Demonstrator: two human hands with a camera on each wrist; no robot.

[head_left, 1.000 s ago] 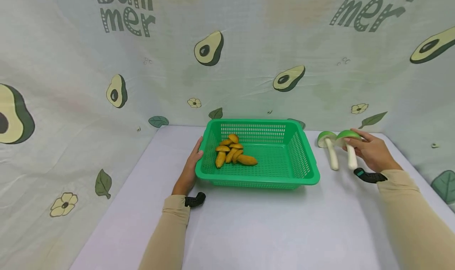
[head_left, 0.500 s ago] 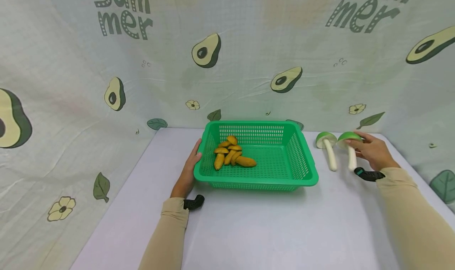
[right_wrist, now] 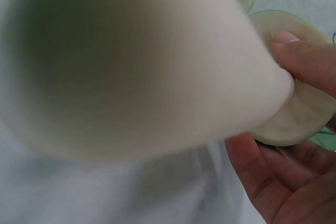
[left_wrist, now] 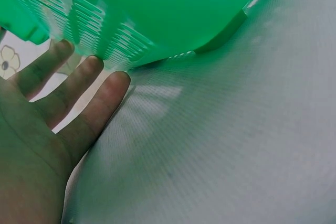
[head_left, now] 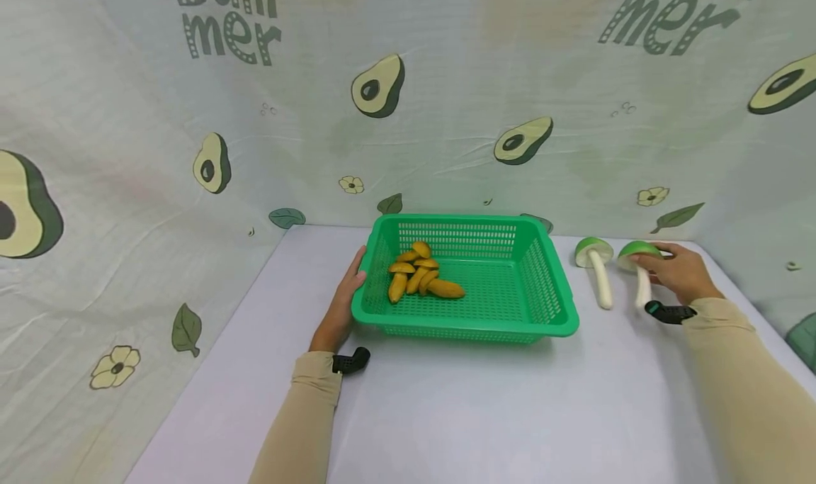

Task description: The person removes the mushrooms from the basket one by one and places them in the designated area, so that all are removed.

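My left hand lies along the left side of a green plastic basket. In the left wrist view, straight fingers reach up to the slotted basket wall. At the right, my right hand pinches a green-capped toy mushroom by its cap. In the right wrist view, its pale stem fills the foreground and the thumb presses the cap's underside. Beside it on the table lies a second green-capped mushroom.
Several brown-yellow toy mushrooms lie bunched in the basket's left half. The white table ends at a hanging cloth printed with avocados, close behind the basket and around the sides.
My right hand has lowered the green-capped mushroom slightly and shifted it a little right, so its cap is now about level with the other one's. My left hand stays at the basket.
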